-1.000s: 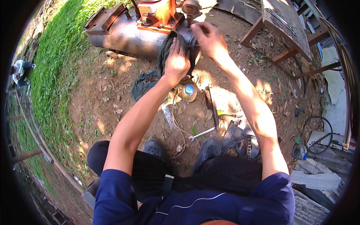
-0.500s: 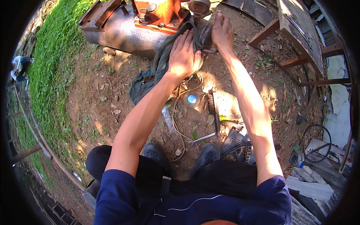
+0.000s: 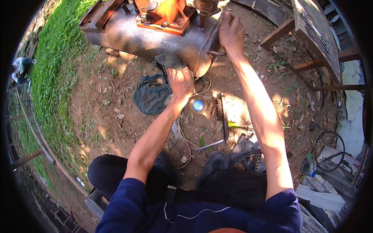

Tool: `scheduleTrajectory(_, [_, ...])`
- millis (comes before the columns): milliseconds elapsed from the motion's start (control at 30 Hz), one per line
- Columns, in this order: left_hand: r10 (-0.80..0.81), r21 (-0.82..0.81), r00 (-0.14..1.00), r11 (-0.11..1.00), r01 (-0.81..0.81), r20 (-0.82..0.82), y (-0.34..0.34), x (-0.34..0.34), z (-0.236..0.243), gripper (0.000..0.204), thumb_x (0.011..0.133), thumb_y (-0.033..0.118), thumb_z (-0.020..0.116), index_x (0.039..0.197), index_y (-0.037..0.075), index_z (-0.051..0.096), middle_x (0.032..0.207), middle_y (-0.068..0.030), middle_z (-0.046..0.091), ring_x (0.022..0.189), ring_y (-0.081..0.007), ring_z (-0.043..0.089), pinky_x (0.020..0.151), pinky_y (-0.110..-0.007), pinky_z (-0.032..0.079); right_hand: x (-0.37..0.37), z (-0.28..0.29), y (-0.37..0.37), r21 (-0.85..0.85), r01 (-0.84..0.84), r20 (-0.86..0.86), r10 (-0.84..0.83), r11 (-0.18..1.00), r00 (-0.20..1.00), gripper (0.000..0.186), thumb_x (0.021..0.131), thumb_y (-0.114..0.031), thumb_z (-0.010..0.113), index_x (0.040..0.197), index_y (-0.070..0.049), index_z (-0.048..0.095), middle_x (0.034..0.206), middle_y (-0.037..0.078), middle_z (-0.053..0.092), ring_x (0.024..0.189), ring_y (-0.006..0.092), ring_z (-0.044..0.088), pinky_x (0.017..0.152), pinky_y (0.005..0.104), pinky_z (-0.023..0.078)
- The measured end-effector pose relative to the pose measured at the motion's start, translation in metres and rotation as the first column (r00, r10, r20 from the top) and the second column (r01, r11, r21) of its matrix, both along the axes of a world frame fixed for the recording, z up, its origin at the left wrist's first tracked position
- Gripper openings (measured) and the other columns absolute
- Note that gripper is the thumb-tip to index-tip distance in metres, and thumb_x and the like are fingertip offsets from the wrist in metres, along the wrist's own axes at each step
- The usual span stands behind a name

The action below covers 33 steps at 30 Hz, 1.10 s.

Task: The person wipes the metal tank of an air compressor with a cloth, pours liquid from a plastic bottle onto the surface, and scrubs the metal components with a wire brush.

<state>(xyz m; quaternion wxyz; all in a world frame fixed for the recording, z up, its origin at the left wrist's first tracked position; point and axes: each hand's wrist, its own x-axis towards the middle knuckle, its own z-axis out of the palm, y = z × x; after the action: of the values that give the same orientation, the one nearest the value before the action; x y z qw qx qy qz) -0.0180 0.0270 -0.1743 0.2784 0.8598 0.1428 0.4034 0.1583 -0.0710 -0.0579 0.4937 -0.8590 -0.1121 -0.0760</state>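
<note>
- Left hand (image 3: 180, 82) is now working lower than half a second ago: dark cloth (image 3: 169, 60) is coming off the end of the metal tank (image 3: 128, 37) and is bunching near its lower side.
- Right hand (image 3: 232, 35) is holding roughly its former place beside the tank's end.
- Left fingers are lying close together, gripping the cloth; thumb is not showing clearly.
- Right fingers are curling loosely near the bent rod (image 3: 217, 53); contact or grip: cannot tell.
- Second cloth (image 3: 149, 95) is lying crumpled on the ground, left of the left hand; whether the two are joined, cannot tell.
- Blue-capped bottle (image 3: 198, 105) and brush (image 3: 222, 112) are resting nearer the person; wrench (image 3: 210, 145) is lying nearer still.
- Judgement: wiping the tank seems to be the step in hand; another pass would be calling for the cloth spread flat under the left palm, the right hand staying clear.
</note>
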Motion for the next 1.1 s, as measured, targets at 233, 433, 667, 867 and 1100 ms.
scheduleTrajectory(233, [0.092,0.087,0.992,0.991,-0.099,0.081,0.007,0.047,0.034,0.051,0.097,0.025,0.043,0.129,-0.014,0.050,0.142,-0.0318,0.044,0.138,-0.0469,0.034,0.116,-0.058,0.020,-0.003,0.003,-0.002,-0.002,0.013,0.016,-0.013,1.000,1.000,0.062,0.103,-0.048,0.036,0.124,0.009,0.051,0.122,0.032,0.057,0.119,0.0454,0.052,0.105,0.0506,0.035])
scheduleTrajectory(433, [-0.303,0.272,0.951,0.911,0.310,-0.067,0.044,0.019,0.025,0.046,0.089,0.023,0.049,0.118,-0.011,0.060,0.132,-0.0301,0.054,0.134,-0.0465,0.041,0.114,-0.057,0.026,-0.004,0.008,-0.007,-0.021,0.014,-0.021,-0.014,1.000,1.000,0.061,0.104,-0.046,0.036,0.123,0.009,0.052,0.121,0.031,0.058,0.119,0.0429,0.053,0.104,0.0496,0.038])
scheduleTrajectory(667, [-0.091,0.207,0.994,0.973,0.101,-0.058,0.030,0.024,0.015,0.034,0.093,0.019,0.050,0.101,-0.010,0.064,0.117,-0.0318,0.059,0.127,-0.0495,0.045,0.115,-0.057,0.024,-0.009,0.013,-0.002,-0.035,0.023,-0.044,-0.024,0.999,0.999,0.064,0.102,-0.048,0.038,0.125,0.011,0.050,0.121,0.033,0.057,0.117,0.0461,0.054,0.104,0.0493,0.039])
scheduleTrajectory(867, [0.116,-0.087,0.943,0.992,-0.093,0.312,0.026,0.048,0.040,0.037,0.094,0.020,0.049,0.115,-0.008,0.063,0.129,-0.0233,0.057,0.129,-0.0428,0.046,0.116,-0.055,0.024,-0.012,0.012,-0.004,-0.015,0.013,-0.034,-0.013,1.000,0.999,0.067,0.102,-0.048,0.035,0.127,0.013,0.047,0.127,0.035,0.053,0.122,0.0473,0.051,0.106,0.0499,0.037])
scheduleTrajectory(1100, [-0.369,0.390,0.922,0.836,0.386,-0.120,0.070,0.023,0.032,0.045,0.086,0.019,0.054,0.124,-0.005,0.059,0.136,-0.0171,0.056,0.132,-0.0362,0.047,0.114,-0.052,0.028,-0.010,0.009,-0.006,-0.023,0.003,-0.018,-0.004,1.000,1.000,0.068,0.102,-0.049,0.034,0.129,0.013,0.044,0.130,0.036,0.050,0.125,0.0475,0.048,0.107,0.0499,0.035])
